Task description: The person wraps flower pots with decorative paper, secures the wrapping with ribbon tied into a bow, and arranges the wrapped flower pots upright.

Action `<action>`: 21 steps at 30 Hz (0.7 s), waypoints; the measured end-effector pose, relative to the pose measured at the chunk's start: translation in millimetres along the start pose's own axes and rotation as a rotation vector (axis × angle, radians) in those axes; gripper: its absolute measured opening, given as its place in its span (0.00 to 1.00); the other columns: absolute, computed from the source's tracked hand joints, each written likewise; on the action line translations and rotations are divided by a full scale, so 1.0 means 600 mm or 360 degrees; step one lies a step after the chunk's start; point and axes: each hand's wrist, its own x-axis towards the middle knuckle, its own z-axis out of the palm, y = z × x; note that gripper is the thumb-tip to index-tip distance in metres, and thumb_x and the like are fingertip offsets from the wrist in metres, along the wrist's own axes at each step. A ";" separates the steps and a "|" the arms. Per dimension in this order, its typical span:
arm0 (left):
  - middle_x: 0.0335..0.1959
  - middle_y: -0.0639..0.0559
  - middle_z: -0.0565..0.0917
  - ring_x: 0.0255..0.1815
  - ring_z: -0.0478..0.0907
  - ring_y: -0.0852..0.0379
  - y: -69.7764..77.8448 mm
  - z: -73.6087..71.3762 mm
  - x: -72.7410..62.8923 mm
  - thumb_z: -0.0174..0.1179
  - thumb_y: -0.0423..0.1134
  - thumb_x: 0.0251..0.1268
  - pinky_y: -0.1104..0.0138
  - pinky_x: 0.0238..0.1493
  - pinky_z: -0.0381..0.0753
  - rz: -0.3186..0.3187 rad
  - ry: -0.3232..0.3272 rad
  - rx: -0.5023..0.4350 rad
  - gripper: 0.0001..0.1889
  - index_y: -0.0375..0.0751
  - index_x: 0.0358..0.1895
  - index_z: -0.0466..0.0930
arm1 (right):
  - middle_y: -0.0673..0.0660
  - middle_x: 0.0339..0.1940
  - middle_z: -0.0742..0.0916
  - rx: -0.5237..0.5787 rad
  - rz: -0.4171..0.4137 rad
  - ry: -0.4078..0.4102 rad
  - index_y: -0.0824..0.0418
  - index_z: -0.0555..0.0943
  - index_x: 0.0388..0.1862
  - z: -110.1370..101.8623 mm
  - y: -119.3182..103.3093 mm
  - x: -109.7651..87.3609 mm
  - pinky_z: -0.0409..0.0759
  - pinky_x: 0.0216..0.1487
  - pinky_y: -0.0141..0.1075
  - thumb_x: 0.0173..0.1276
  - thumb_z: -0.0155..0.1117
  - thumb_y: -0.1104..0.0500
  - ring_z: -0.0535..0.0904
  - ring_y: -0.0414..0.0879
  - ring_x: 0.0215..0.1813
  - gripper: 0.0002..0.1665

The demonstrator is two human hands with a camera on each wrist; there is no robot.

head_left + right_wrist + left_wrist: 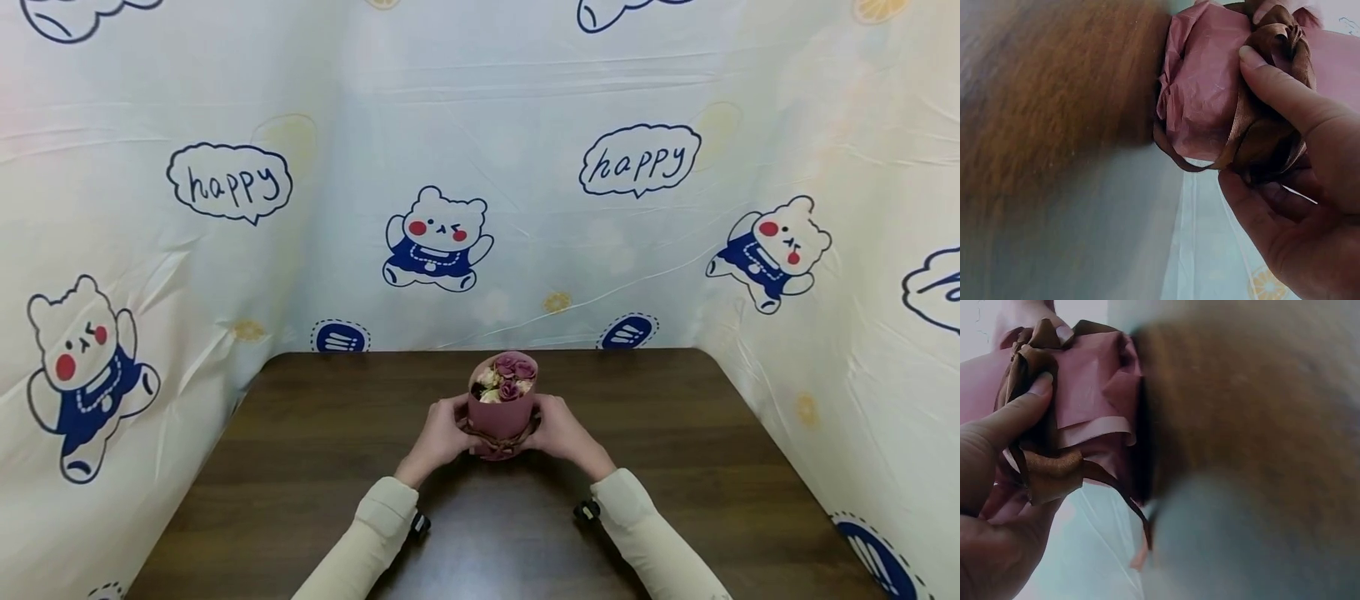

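Observation:
A small bouquet [500, 419] of purple and cream flowers [507, 368], wrapped in pink paper, stands near the far middle of the table. Around its lower part a brown ribbon [1054, 472] is tied, one end trailing down. My left hand [441, 432] grips the wrap from the left, thumb across the ribbon. From the other side my right hand [561, 429] holds it, its thumb pressing near the ribbon's knot [1275, 40]. In both wrist views the crumpled paper base [1200, 81] is close to the tabletop; whether it touches, I cannot tell.
The dark wooden table [315, 475] has rounded far corners. A pale curtain [517, 250] printed with bears and "happy" bubbles surrounds its back and sides. Each cream sleeve has a dark wrist device [587, 511] beside its cuff.

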 end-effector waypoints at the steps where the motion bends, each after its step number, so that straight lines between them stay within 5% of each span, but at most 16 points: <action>1: 0.54 0.40 0.86 0.55 0.85 0.46 -0.001 0.001 -0.001 0.76 0.24 0.49 0.62 0.50 0.86 0.0003 0.0008 0.0014 0.30 0.36 0.60 0.81 | 0.53 0.42 0.90 -0.0013 -0.0002 -0.0009 0.59 0.85 0.48 0.000 -0.001 0.001 0.84 0.43 0.36 0.44 0.88 0.55 0.85 0.42 0.42 0.31; 7: 0.47 0.42 0.89 0.46 0.87 0.50 -0.007 0.008 -0.003 0.77 0.26 0.49 0.66 0.43 0.86 -0.0023 0.0032 0.0046 0.23 0.36 0.52 0.86 | 0.52 0.38 0.89 -0.0053 0.0033 -0.0052 0.60 0.85 0.44 0.000 -0.001 0.001 0.83 0.39 0.35 0.43 0.89 0.55 0.83 0.40 0.38 0.29; 21: 0.52 0.39 0.87 0.52 0.86 0.46 -0.012 0.019 0.018 0.75 0.25 0.54 0.62 0.48 0.87 -0.0088 0.0009 -0.0083 0.28 0.34 0.61 0.82 | 0.54 0.42 0.90 -0.0006 0.0063 -0.0083 0.60 0.84 0.48 -0.005 0.018 0.010 0.84 0.43 0.38 0.46 0.87 0.55 0.85 0.43 0.42 0.30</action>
